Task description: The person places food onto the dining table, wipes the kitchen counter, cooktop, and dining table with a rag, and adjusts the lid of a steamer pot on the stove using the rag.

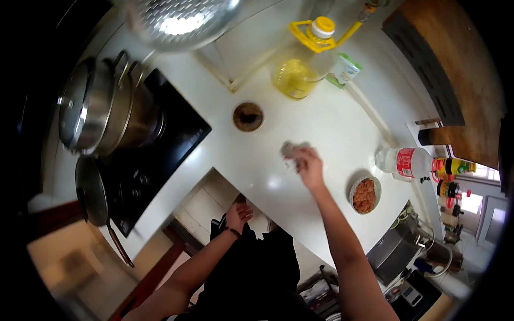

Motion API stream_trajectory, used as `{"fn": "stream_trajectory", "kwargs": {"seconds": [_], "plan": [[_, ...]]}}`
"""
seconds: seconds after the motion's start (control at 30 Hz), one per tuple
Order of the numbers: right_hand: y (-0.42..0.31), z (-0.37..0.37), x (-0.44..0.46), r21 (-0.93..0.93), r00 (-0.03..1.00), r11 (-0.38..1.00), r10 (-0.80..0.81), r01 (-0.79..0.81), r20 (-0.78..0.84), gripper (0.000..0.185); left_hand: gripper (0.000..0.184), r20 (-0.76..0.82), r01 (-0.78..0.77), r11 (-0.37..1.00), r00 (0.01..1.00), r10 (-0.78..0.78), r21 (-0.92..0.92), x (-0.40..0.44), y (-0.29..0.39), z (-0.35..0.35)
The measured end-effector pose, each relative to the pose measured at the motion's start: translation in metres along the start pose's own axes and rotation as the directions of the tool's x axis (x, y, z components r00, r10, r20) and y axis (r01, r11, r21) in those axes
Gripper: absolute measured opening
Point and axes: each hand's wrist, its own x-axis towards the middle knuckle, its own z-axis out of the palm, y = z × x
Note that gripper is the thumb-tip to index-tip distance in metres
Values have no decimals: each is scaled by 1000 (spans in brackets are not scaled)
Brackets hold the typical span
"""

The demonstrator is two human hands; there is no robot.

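Observation:
My right hand [309, 165] is closed on a small crumpled greyish rag-like thing [292, 148] over the white counter [267, 160]. Motion blurs it, so its exact kind is unclear. My left hand [239, 215], with a dark bracelet at the wrist, hangs by the counter's front edge, fingers loosely bent and apart, with nothing seen in it. A small round bowl with dark brown contents [248, 116] stands beyond my hands. To the right of my right hand is a patterned bowl [379, 195] of pinkish minced meat [364, 196].
A yellow-capped oil jug [300, 75] and a green-white carton [343, 70] stand at the back. A red-labelled bottle [407, 162] lies toward the right in view. Stacked pots [96, 107] and a frying pan [92, 190] are on the black stove [176, 123]. A sink [393, 251] is lower right.

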Motion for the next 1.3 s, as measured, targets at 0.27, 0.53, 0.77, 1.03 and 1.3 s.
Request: {"fn": "stream_trajectory", "kwargs": {"seconds": [0.27,0.53,0.77,1.03,1.3], "plan": [[-14,14,-51,-176,975,967,-155,183,160,38,38,206,-45,893,966,153,-449,50,-86,18],[-82,72,-170,-98,942,961,-228,258,247,32,25,402,90,779,890,217,-620,43,-107,1],[-98,69,-213,122,974,991,21,-49,223,34,28,658,220,723,636,403,-655,98,-138,-33],[-46,41,-192,-253,995,963,-82,95,59,39,49,393,-52,900,887,241,-433,56,-100,-22],[-138,43,-264,273,968,929,235,-250,87,25,35,489,55,908,855,172,-415,11,-157,-59]]}}
